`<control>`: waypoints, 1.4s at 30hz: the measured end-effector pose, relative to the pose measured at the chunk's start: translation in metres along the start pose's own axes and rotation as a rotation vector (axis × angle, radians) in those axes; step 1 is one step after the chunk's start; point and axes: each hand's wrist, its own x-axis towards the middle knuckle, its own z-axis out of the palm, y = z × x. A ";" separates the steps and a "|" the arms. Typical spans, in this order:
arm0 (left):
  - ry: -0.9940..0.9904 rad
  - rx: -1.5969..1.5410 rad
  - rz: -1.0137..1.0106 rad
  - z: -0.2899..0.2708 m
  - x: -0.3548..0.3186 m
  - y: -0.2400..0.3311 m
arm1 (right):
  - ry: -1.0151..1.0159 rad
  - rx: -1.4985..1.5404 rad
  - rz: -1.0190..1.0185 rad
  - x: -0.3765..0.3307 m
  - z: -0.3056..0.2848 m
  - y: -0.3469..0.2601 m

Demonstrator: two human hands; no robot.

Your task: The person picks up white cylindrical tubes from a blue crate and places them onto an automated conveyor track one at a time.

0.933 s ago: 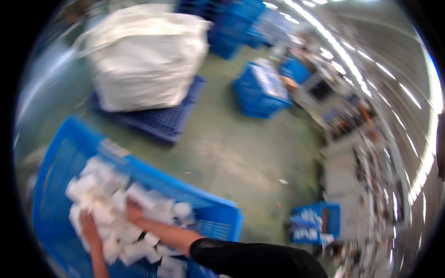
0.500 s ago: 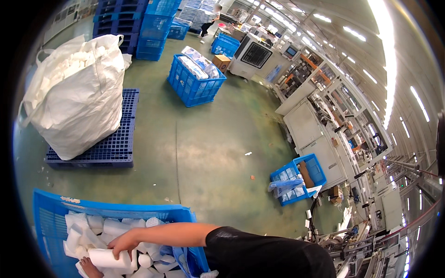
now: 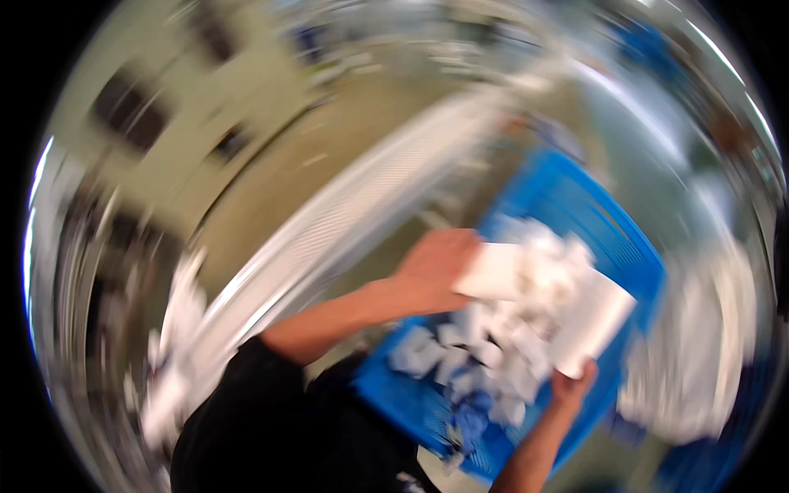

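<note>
So we've got both hands busy over a blue crate (image 3: 530, 191). Our left hand (image 3: 440, 267) is wrapped around the left end of a short white roll (image 3: 493, 273), back of the hand facing up, though the blur means we can't tell how each finger sits. Our right hand (image 3: 575, 383) pinches the bottom end of a longer white roll (image 3: 593, 323), which leans at a tilt near the crate's right side. Both rolls are above the pile, well apart from each other. Under and between them there's a heap of loose white pieces (image 3: 501, 353) in the crate, plus some crumpled blue plastic (image 3: 470, 419) near its lower end. Off to our left runs a long pale ribbed strip (image 3: 353, 215), and a big white sack (image 3: 699, 353) is on the right, pretty smeared.
</note>
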 end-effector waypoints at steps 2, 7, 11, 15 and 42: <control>0.181 0.084 -0.298 -0.056 -0.082 -0.031 | -0.097 -0.102 0.029 0.044 0.044 0.019; 0.300 0.208 -0.906 -0.118 -0.264 -0.071 | -0.609 -0.774 0.074 0.125 0.235 0.093; 0.255 0.289 -1.054 -0.136 -0.350 -0.064 | -1.155 -1.269 -0.320 0.133 0.356 0.153; 0.137 0.301 -1.168 -0.130 -0.438 -0.064 | -1.563 -1.524 -0.449 0.125 0.403 0.224; 0.944 0.143 -1.606 0.010 -0.570 0.182 | -1.792 -1.111 -0.024 -0.092 0.370 0.235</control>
